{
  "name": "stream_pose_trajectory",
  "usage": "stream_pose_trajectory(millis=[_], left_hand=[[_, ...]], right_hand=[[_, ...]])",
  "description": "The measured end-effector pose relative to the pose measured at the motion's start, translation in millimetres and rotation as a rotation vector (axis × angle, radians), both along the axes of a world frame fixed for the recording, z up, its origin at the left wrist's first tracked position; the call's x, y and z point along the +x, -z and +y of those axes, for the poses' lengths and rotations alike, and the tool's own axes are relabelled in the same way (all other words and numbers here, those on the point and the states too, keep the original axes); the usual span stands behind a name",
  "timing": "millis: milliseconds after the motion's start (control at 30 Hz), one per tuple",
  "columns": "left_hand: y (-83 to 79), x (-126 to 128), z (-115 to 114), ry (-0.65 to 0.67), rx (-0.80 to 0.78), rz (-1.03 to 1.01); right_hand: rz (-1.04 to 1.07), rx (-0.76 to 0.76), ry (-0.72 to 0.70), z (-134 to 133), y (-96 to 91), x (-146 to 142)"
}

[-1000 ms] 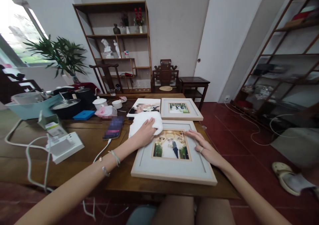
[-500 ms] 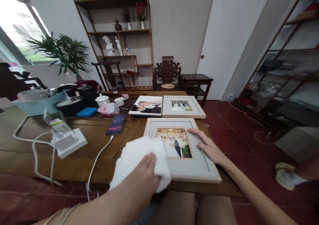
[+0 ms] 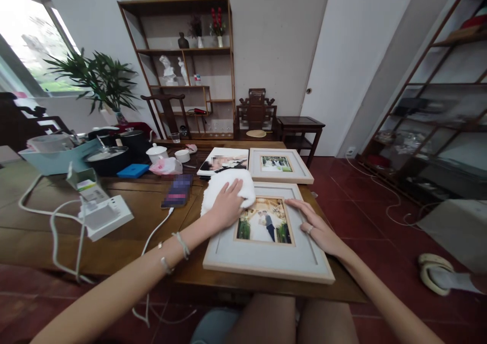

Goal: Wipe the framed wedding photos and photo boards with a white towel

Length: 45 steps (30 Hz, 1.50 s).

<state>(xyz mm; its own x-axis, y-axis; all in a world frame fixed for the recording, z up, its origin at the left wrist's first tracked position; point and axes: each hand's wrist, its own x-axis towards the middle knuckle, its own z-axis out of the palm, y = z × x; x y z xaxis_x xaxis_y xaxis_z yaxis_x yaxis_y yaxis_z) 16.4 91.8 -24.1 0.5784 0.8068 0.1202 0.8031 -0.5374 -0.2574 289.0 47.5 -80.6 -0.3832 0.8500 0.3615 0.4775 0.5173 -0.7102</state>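
Note:
A pale-framed wedding photo [image 3: 266, 252] lies flat on the wooden table [image 3: 125, 222] in front of me. My left hand [image 3: 227, 205] presses a white cloth [image 3: 228, 184] onto the frame's upper left corner, fingers curled over it. My right hand [image 3: 315, 226] lies flat and open on the frame's right side, a ring on one finger. Two more pictures lie beyond: a smaller framed photo [image 3: 279, 165] and an unframed print [image 3: 222, 161].
A phone [image 3: 177, 192] with a white cable lies left of the frame. Further left are a white power strip [image 3: 104, 214], a small box, pots, a teapot [image 3: 157, 153], and a blue tub. Shelves, chairs and a plant stand behind. A sandal [image 3: 433, 273] lies on the red floor.
My left hand swept the cloth down to the frame's near left corner, then back up to the upper left corner. The right hand stayed flat on the frame.

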Motion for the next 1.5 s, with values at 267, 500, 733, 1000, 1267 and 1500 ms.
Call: stream_pose_trajectory(millis=[267,500,733,1000,1267,1500], left_hand=[[-5.6,11.1,-29.6,0.057,-0.058,0.069],[-25.3,20.6,-113.3,0.127,-0.334,0.243],[-26.1,38.1,-112.6,0.122,-0.4,0.135],[-4.6,47.1,-56.1,0.158,-0.248,0.019],[2.6,37.4,-3.9,0.081,-0.067,-0.023],[-23.7,27.5,-76.7,0.346,-0.223,0.151]], right_hand=[[0.017,-0.029,0.052,0.2,2.5,-0.7],[-0.001,-0.029,0.056,1.3,3.2,1.0],[-0.011,-0.038,0.057,3.9,0.3,-0.7],[-0.017,-0.077,0.031,3.8,-2.1,-0.9],[0.001,-0.058,0.029,2.3,-0.2,-0.3],[0.009,-0.048,0.046,0.1,-1.0,-2.8]])
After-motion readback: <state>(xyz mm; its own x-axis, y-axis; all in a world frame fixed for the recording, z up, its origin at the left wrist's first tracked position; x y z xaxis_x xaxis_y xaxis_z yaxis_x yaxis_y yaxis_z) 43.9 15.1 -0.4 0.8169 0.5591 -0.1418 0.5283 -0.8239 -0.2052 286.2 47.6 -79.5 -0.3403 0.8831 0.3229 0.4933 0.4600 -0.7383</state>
